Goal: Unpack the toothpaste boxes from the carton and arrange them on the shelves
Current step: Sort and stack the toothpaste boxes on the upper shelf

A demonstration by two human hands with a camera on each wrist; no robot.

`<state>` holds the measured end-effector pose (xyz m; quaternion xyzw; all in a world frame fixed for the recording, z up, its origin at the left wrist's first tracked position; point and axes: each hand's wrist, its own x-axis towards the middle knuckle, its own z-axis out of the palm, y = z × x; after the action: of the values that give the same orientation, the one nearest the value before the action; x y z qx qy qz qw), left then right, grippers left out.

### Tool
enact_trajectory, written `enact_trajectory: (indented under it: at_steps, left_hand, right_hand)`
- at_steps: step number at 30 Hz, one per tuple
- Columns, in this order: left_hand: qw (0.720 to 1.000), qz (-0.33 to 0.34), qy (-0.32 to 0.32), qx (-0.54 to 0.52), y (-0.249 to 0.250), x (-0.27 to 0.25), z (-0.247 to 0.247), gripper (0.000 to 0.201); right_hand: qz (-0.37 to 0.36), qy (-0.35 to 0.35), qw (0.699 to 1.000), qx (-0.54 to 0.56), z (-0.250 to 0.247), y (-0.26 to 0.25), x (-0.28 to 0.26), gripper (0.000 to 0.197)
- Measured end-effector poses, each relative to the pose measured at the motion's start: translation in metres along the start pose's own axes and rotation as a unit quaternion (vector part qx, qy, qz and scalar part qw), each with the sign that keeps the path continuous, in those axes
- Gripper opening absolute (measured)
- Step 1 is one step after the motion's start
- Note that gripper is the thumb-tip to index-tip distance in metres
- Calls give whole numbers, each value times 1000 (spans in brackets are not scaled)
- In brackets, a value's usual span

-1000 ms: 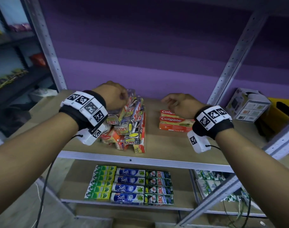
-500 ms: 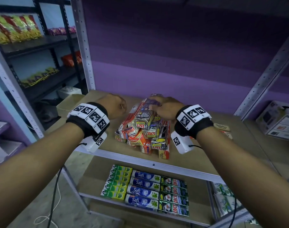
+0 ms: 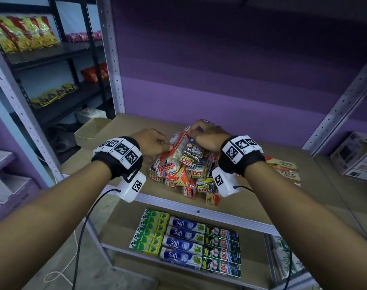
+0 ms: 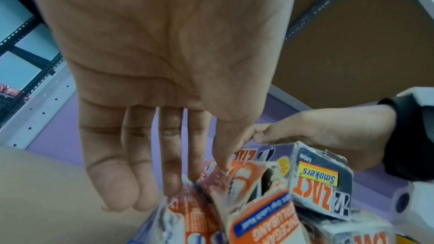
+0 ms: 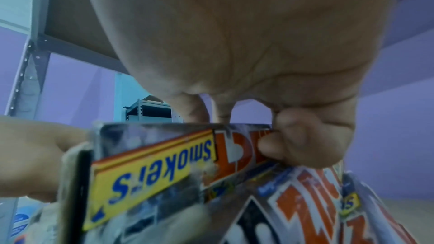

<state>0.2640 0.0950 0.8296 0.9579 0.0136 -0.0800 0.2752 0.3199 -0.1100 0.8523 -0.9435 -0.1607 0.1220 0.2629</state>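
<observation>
Many toothpaste boxes (image 3: 184, 168) lie heaped on the middle shelf (image 3: 251, 206), directly under both hands. Right hand (image 3: 207, 136) curls over the heap's top, gripping a Zact Smokers box (image 5: 152, 170). Left hand (image 3: 152, 143), just left of the heap, has straight fingers (image 4: 169, 155) touching an orange box (image 4: 237, 183).

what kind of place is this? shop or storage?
Probably a small shop's stockroom. Slotted metal shelving holds neat rows of Safi toothpaste boxes below, a loose heap of toothpaste boxes above, and snack packets on a dark rack to the left.
</observation>
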Motion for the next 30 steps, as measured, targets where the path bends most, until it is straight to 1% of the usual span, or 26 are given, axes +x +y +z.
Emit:
enact_trajectory:
  at_steps: [2,4,6,9,11,14,17,21,23,26,30]
  left_hand:
    - [1000,-17,0,-22,5,2,2,29]
    - [999,-34,-1,-25,10,3,4,37]
    - [996,-59,-21,-66,17,3,4,44]
    - [992,-73,-45,-93,25,3,3,51]
    - [990,-75,-50,-107,28,2,2,46]
    - [979,-82,-57,-180,23,3,1,37]
    - [959,-93,-62,-259,11,4,-1,38]
    - [943,-102,-56,-311,-3,1,-8,39]
    - [939,-102,-49,-324,-8,-1,-13,41]
    - [943,-95,-48,-316,-17,-6,-23,43]
    - [949,-93,-47,-299,-35,-12,-36,37]
  right_hand:
    - [-4,10,1000,21,-3,4,-3,21]
    - [7,9,996,88,-5,7,-6,16]
    - [22,5,986,168,-7,9,-11,15]
    - [27,7,975,223,-11,11,-14,19]
    - [27,4,971,236,-12,12,-16,20]
    - [29,3,969,244,-12,12,-16,20]
    - [27,5,968,250,-11,8,-14,21]
    - [23,4,973,229,-8,-5,-10,21]
    - [18,3,971,237,-4,-14,-6,21]
    - [15,-2,967,256,3,-27,0,20]
    - [23,-13,970,241,13,-48,7,19]
